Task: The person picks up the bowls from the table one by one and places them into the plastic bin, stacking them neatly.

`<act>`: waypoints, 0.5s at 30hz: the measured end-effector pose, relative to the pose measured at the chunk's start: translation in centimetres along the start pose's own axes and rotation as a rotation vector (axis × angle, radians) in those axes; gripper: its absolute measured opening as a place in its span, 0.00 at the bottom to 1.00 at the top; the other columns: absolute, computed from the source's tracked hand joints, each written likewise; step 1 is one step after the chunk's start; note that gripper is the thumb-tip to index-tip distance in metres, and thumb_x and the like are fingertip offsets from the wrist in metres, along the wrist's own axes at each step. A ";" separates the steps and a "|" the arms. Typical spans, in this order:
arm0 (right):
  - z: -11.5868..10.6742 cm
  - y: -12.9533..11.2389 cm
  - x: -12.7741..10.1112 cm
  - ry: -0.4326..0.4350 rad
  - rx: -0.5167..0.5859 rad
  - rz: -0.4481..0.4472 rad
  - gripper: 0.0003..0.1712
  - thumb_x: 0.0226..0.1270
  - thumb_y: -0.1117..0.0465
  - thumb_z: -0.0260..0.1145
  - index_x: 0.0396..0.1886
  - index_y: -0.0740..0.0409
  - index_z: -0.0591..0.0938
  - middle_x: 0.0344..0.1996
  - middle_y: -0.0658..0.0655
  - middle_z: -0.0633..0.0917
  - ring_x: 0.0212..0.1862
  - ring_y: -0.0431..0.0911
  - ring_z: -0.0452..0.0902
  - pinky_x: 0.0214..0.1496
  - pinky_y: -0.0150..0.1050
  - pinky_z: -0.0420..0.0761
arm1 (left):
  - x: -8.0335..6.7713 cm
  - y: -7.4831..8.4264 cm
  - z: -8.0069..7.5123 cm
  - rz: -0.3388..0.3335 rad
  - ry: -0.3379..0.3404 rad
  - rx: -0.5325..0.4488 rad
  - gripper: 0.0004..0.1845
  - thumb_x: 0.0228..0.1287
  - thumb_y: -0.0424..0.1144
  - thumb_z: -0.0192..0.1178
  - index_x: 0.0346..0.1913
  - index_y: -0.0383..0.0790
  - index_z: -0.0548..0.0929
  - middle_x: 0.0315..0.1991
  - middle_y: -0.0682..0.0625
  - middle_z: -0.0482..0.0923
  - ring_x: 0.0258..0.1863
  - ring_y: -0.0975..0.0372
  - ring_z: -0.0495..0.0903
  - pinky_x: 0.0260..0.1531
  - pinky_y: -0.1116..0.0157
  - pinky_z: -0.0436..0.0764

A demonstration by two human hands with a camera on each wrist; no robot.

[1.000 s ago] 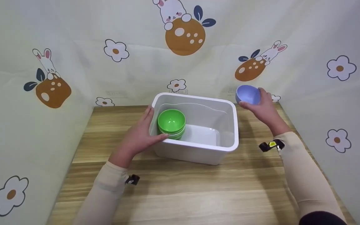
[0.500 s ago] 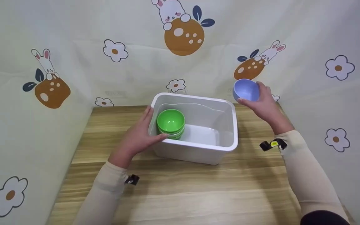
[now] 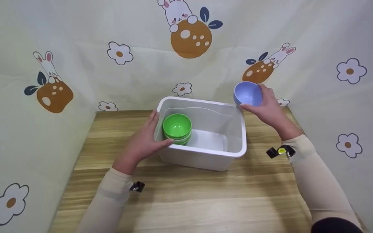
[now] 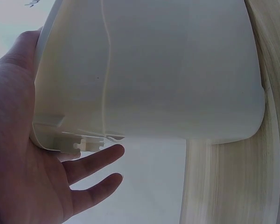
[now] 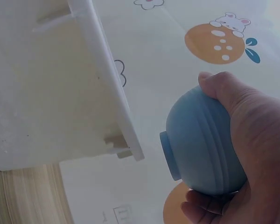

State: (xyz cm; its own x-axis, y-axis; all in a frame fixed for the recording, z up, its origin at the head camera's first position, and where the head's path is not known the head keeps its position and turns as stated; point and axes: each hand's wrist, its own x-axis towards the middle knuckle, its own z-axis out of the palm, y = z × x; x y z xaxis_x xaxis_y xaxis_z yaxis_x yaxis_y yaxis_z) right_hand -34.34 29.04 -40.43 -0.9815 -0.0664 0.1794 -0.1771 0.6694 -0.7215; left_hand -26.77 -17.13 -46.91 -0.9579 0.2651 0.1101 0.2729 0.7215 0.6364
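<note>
A light-blue bowl (image 3: 247,94) is held up by my right hand (image 3: 269,108) just beyond the back right corner of a white plastic bin (image 3: 202,151). Thumb and fingers grip the bowl from its right side, and its inside faces the head camera. In the right wrist view the ridged bowl (image 5: 200,140) shows its foot turned towards the bin. My left hand (image 3: 141,139) holds the bin's left end, thumb over the near rim. Two of its fingers (image 4: 97,163) stand off the bin wall in the left wrist view. Inside the bin, stacked green bowls (image 3: 177,125) stand at the left.
The bin stands on a wood-grain table (image 3: 186,200). A printed cloth (image 3: 138,74) with rabbits and flowers encloses the back and both sides. The bin's floor (image 3: 207,139) shows to the right of the green stack. Small black cameras (image 3: 280,151) sit on both wrists.
My right hand has raised the light-blue bowl slightly and carried it left, closer to the bin's back right corner. The left hand, the bin and the green bowls stay in place.
</note>
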 end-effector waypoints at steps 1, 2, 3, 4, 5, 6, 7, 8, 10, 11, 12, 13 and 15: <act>0.0 -0.1 0.0 -0.003 0.003 0.000 0.70 0.63 0.33 0.82 0.91 0.57 0.54 0.76 0.70 0.65 0.73 0.68 0.68 0.74 0.70 0.76 | 0.0 0.0 0.0 0.001 -0.001 0.000 0.68 0.63 0.70 0.75 0.92 0.46 0.46 0.93 0.48 0.37 0.85 0.35 0.56 0.75 0.29 0.65; 0.1 -0.2 0.0 -0.008 0.005 0.001 0.70 0.63 0.33 0.82 0.91 0.57 0.54 0.77 0.70 0.65 0.74 0.68 0.68 0.73 0.70 0.76 | 0.0 0.0 0.0 0.000 -0.001 0.001 0.68 0.63 0.70 0.75 0.92 0.46 0.46 0.93 0.48 0.37 0.85 0.35 0.56 0.75 0.28 0.65; 0.1 -0.4 0.0 -0.013 0.008 0.000 0.71 0.63 0.32 0.82 0.91 0.57 0.53 0.77 0.70 0.64 0.74 0.68 0.68 0.73 0.70 0.76 | 0.0 -0.1 0.0 -0.001 -0.002 0.002 0.68 0.63 0.71 0.75 0.92 0.46 0.45 0.93 0.48 0.37 0.85 0.35 0.56 0.75 0.29 0.65; 0.2 -0.5 0.0 -0.020 0.010 0.000 0.71 0.63 0.32 0.82 0.91 0.56 0.53 0.78 0.69 0.64 0.74 0.68 0.68 0.73 0.70 0.76 | 0.0 -0.1 0.1 -0.002 -0.001 0.000 0.68 0.63 0.71 0.74 0.93 0.46 0.45 0.93 0.48 0.37 0.85 0.35 0.56 0.75 0.29 0.65; 0.2 -0.6 0.0 -0.027 0.014 0.002 0.71 0.63 0.32 0.82 0.91 0.56 0.53 0.79 0.69 0.63 0.75 0.68 0.67 0.73 0.70 0.76 | 0.0 -0.1 0.1 -0.003 0.000 -0.003 0.68 0.63 0.71 0.74 0.93 0.46 0.45 0.93 0.48 0.37 0.85 0.35 0.56 0.75 0.29 0.65; 0.3 -0.8 -0.1 -0.034 0.018 0.002 0.71 0.63 0.32 0.81 0.92 0.56 0.52 0.80 0.68 0.63 0.75 0.68 0.67 0.73 0.70 0.76 | 0.0 -0.1 0.1 -0.005 0.000 -0.008 0.69 0.62 0.71 0.75 0.93 0.47 0.45 0.93 0.48 0.37 0.85 0.35 0.56 0.75 0.29 0.65; 0.4 -0.9 -0.1 -0.043 0.023 0.003 0.71 0.63 0.32 0.81 0.92 0.55 0.52 0.81 0.68 0.62 0.76 0.68 0.66 0.73 0.70 0.76 | 0.0 -0.2 0.1 -0.006 0.000 -0.009 0.69 0.62 0.71 0.75 0.93 0.48 0.45 0.93 0.49 0.37 0.85 0.35 0.56 0.75 0.29 0.65; 0.5 -0.9 -0.1 -0.052 0.027 0.001 0.71 0.64 0.32 0.81 0.92 0.55 0.51 0.82 0.68 0.61 0.77 0.68 0.66 0.74 0.70 0.75 | 0.0 -0.2 0.1 -0.006 0.000 -0.011 0.69 0.62 0.71 0.75 0.93 0.48 0.45 0.93 0.49 0.36 0.85 0.35 0.56 0.75 0.29 0.65; 0.6 -1.1 -0.2 -0.067 0.039 -0.006 0.71 0.65 0.33 0.81 0.92 0.56 0.51 0.83 0.68 0.60 0.77 0.68 0.65 0.75 0.70 0.74 | 0.0 -0.2 0.2 -0.003 0.001 -0.017 0.69 0.62 0.71 0.75 0.93 0.48 0.44 0.93 0.49 0.36 0.85 0.35 0.56 0.75 0.29 0.64; 0.8 -1.3 -0.3 -0.072 0.043 -0.014 0.70 0.65 0.34 0.81 0.92 0.56 0.51 0.83 0.68 0.60 0.77 0.68 0.64 0.76 0.70 0.73 | 0.0 -0.2 0.2 -0.002 0.001 -0.018 0.69 0.62 0.71 0.75 0.93 0.48 0.45 0.93 0.49 0.36 0.85 0.35 0.56 0.75 0.29 0.64; 0.9 -1.4 -0.4 -0.077 0.050 -0.024 0.70 0.65 0.35 0.81 0.92 0.57 0.52 0.83 0.68 0.61 0.77 0.68 0.64 0.76 0.70 0.72 | 0.0 -0.2 0.2 0.000 0.002 -0.014 0.69 0.62 0.72 0.75 0.93 0.47 0.45 0.93 0.49 0.36 0.85 0.36 0.56 0.75 0.29 0.65; 1.0 -1.6 -0.5 -0.081 0.052 -0.036 0.69 0.66 0.36 0.81 0.92 0.57 0.52 0.83 0.68 0.61 0.77 0.68 0.64 0.77 0.69 0.71 | 0.0 -0.2 0.1 0.000 0.001 -0.009 0.70 0.61 0.73 0.74 0.93 0.47 0.45 0.93 0.50 0.36 0.85 0.36 0.56 0.75 0.29 0.65; 1.2 -2.0 -0.6 -0.086 0.051 -0.060 0.69 0.66 0.37 0.82 0.92 0.58 0.52 0.83 0.68 0.61 0.77 0.67 0.65 0.78 0.68 0.70 | 0.0 -0.1 0.1 0.003 0.001 -0.001 0.70 0.61 0.75 0.73 0.92 0.46 0.45 0.93 0.50 0.36 0.85 0.37 0.57 0.75 0.30 0.66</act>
State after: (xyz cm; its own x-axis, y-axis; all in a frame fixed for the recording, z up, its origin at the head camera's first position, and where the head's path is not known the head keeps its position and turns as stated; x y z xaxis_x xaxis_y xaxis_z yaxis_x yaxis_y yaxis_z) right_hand -33.45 26.88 -39.94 -0.9711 -0.1703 0.1671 -0.2375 0.6237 -0.7447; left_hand -26.75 -17.19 -47.04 -0.9572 0.2663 0.1130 0.2756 0.7202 0.6367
